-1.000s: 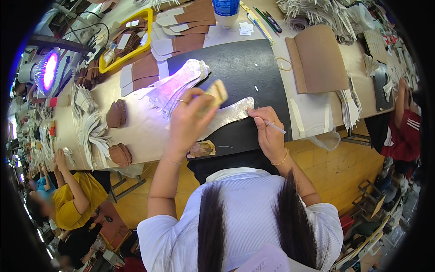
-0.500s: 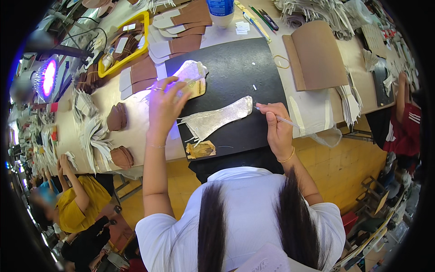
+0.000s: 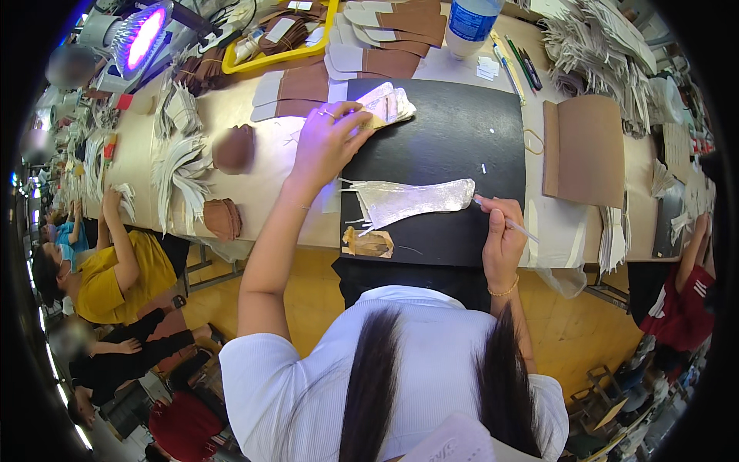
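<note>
At the black mat (image 3: 450, 146), right hand (image 3: 503, 237) pinches a slim tool (image 3: 524, 229), likely for control; left hand (image 3: 329, 142) on pale stack (image 3: 394, 106), grip unclear.

Your shirt (image 3: 439, 346) is finely ribbed white, your stick (image 3: 522, 230) whitish, the board (image 3: 454, 131) black, the flat cut piece (image 3: 419, 202) silvery white, the tray (image 3: 269, 65) yellow.

Light is bright; the lamp (image 3: 146, 37) glares violet; edges bend into black.
</note>
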Demonstrator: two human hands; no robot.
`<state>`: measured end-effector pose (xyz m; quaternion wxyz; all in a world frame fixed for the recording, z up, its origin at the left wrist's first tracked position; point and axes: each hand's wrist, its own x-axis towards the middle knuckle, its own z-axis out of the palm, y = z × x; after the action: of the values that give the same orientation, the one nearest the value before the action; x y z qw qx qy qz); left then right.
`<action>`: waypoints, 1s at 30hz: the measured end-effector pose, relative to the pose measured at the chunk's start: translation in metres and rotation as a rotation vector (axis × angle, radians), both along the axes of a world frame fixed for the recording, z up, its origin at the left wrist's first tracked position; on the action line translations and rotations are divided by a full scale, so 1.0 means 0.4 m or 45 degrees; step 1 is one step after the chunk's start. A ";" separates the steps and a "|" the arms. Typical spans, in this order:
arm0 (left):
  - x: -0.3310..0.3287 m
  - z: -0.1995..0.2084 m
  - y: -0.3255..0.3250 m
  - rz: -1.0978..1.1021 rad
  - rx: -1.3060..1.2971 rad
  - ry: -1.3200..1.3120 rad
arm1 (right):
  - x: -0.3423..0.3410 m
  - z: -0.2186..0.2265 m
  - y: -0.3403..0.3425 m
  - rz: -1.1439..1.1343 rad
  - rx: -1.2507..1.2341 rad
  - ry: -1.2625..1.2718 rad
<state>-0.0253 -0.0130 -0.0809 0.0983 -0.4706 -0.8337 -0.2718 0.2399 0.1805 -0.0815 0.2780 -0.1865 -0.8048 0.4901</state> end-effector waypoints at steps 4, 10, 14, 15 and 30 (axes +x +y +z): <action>0.002 -0.007 0.003 0.074 0.025 -0.160 | 0.003 0.005 0.002 -0.008 0.013 0.005; 0.035 0.056 0.008 0.145 0.135 -0.207 | -0.001 0.007 0.011 -0.030 -0.026 0.017; 0.138 0.070 0.021 -0.197 0.086 -0.375 | -0.006 -0.002 0.012 -0.058 -0.078 0.054; 0.171 0.062 0.031 -0.341 0.067 -0.366 | -0.007 -0.003 0.013 -0.058 -0.081 0.067; 0.278 -0.010 0.085 -0.427 -0.006 -0.180 | 0.000 0.000 0.019 -0.080 -0.061 0.013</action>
<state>0.0858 0.0209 -0.0849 -0.0083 -0.5828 -0.7490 -0.3150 0.2398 0.1883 -0.0817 0.2930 -0.2157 -0.7852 0.5011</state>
